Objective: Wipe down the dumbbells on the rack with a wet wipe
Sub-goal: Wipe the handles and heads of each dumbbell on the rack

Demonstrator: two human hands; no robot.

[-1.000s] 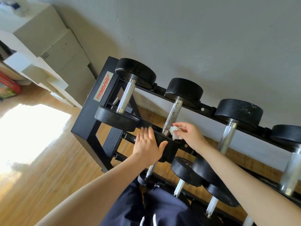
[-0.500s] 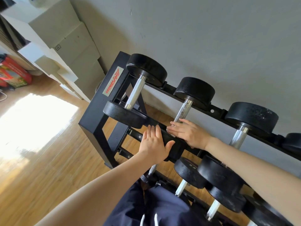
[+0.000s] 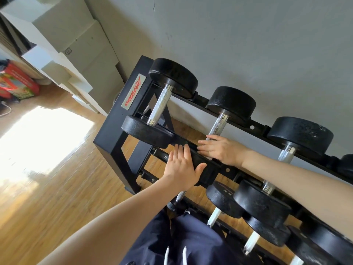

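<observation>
The right hand point(image 3: 222, 150) is now lying flat, fingers straight, on the near head of the second dumbbell point(image 3: 202, 162) on the rack point(image 3: 112, 134). 1 second ago it was pinching the wet wipe at the handle point(image 3: 216, 126); the wipe is no longer showing, probably pressed under the palm, so I cannot tell its exact place. The left hand point(image 3: 181, 167) is staying flat against the same head, steadying it. The wiping is apparently moving from handle to head, with the other dumbbells remaining.
</observation>
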